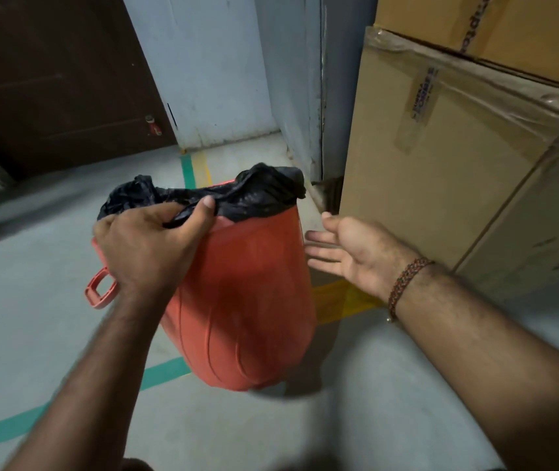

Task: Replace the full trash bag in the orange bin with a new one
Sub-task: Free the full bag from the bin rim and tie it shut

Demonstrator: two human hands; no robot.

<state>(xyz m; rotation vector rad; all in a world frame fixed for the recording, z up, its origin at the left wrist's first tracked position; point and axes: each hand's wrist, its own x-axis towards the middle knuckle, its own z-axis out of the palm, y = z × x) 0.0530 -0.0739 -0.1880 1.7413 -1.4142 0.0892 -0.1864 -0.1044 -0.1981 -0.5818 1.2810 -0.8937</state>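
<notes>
The orange bin (pixel 250 300) stands on the floor in the middle of the view, with a loop handle on its left side. A black trash bag (pixel 257 188) lines it and is folded over the rim. My left hand (pixel 149 246) grips the near left edge of the bag at the rim, thumb on top of the plastic. To the right of the bin, my right hand (pixel 352 249) is open, palm up and fingers spread, close to the bin's side without touching it. The inside of the bin is hidden.
Large cardboard boxes (pixel 441 171) wrapped in plastic stand close on the right. A grey wall corner (pixel 305 96) is behind the bin and a dark brown door (pixel 50 79) is at the back left. Green and yellow tape lines (pixel 189 168) cross the grey floor.
</notes>
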